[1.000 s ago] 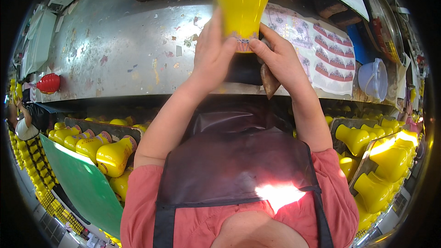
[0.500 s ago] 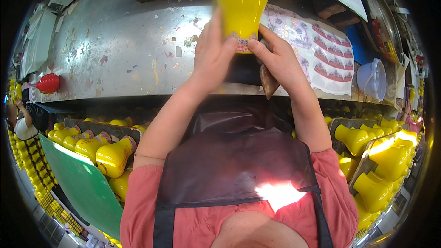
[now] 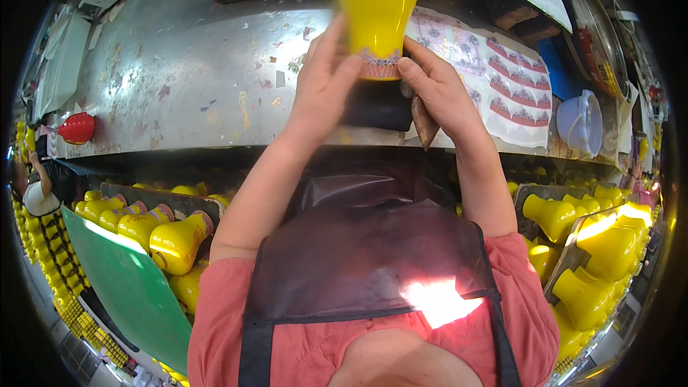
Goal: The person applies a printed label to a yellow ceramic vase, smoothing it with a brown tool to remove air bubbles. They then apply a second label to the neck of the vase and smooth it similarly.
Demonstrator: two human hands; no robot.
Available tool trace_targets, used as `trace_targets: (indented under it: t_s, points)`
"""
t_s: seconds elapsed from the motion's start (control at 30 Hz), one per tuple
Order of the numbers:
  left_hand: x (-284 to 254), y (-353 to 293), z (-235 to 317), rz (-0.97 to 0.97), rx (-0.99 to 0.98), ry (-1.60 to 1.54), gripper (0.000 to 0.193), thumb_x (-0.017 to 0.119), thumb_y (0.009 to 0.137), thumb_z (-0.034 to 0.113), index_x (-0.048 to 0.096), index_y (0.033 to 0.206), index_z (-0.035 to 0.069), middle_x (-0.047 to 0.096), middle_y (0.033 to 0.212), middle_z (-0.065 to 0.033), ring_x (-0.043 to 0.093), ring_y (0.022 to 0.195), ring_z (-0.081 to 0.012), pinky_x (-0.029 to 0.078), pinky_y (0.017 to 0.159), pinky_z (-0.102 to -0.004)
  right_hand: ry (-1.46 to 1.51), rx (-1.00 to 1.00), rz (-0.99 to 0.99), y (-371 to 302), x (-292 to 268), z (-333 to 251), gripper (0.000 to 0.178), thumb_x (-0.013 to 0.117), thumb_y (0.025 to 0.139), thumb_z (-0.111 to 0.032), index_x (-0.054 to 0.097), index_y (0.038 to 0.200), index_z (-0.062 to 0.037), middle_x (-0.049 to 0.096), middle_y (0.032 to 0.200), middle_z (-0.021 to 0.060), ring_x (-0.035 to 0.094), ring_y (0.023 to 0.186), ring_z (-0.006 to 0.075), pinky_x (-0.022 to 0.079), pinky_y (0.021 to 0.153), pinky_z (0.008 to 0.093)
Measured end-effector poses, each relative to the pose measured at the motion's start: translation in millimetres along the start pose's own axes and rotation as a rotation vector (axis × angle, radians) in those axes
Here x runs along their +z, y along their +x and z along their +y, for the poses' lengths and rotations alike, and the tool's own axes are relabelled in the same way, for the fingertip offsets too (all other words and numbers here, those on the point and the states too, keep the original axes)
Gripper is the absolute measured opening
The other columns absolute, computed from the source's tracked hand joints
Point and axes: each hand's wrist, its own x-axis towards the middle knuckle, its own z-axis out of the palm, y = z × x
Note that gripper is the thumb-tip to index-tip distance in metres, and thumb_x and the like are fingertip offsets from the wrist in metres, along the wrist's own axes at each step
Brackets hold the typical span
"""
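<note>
A glossy yellow vase lies at the far middle, its narrower end toward me. Round that end runs a patterned pink and blue decal band. My left hand grips the vase's left side, fingers along it and thumb beside the band. On the other side my right hand holds it, thumb near the band's right end. A brown, pointed tool sticks out below my right palm, apparently tucked in that hand; its upper part is hidden. Under the vase's near end is a dark pad.
Printed decal sheets lie right on the metal table, beside a pale bucket. A red ribbed object sits at the left edge. Yellow vases fill racks on both sides, with a green board at left. Another person is far left.
My left thumb has drawn back from the band and both thumbs are now further apart, showing more of the decal. The brown tool has shifted slightly in my right hand.
</note>
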Motion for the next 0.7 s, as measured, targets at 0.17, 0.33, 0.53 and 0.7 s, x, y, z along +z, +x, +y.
trace_targets:
  t_s: [0.17,0.33,0.53,0.7]
  points:
    - [2.8,-0.9,3.3,0.002,-0.030,0.018,0.072,0.071,0.096,0.017,0.039,0.159,0.008,0.053,0.142,-0.0138,0.058,0.119,-0.0220,0.049,0.105,-0.0364,-0.073,-0.068,0.013,0.9,1.9,1.4,0.054,0.064,0.100,-0.034,0.057,0.148,-0.0114,0.071,0.092,0.0065,0.063,0.074,0.0104,0.052,0.069,0.0265]
    - [6.4,-0.3,5.0,0.039,-0.019,0.070,0.072,0.074,0.092,0.018,0.042,0.155,0.006,0.054,0.142,-0.0165,0.060,0.122,-0.0255,0.050,0.105,-0.0392,-0.062,0.021,-0.011,-0.5,1.3,-2.0,0.055,0.066,0.099,-0.035,0.057,0.148,-0.0100,0.074,0.105,0.0116,0.066,0.089,0.0158,0.053,0.081,0.0300]
    - [7.8,0.6,5.9,0.051,0.010,0.102,0.073,0.075,0.091,0.019,0.042,0.154,0.003,0.054,0.145,-0.0172,0.060,0.123,-0.0264,0.050,0.105,-0.0396,-0.093,-0.020,0.009,0.0,2.0,-1.9,0.057,0.067,0.098,-0.035,0.057,0.147,-0.0085,0.074,0.108,0.0140,0.068,0.092,0.0180,0.054,0.084,0.0316]
    - [8.7,0.5,6.8,0.021,0.014,0.096,0.074,0.072,0.095,0.015,0.036,0.159,0.005,0.052,0.139,-0.0114,0.054,0.112,-0.0170,0.047,0.104,-0.0329,-0.104,0.015,-0.003,-0.2,1.6,-2.6,0.057,0.067,0.097,-0.036,0.057,0.147,-0.0096,0.074,0.107,0.0139,0.067,0.091,0.0177,0.054,0.082,0.0316]
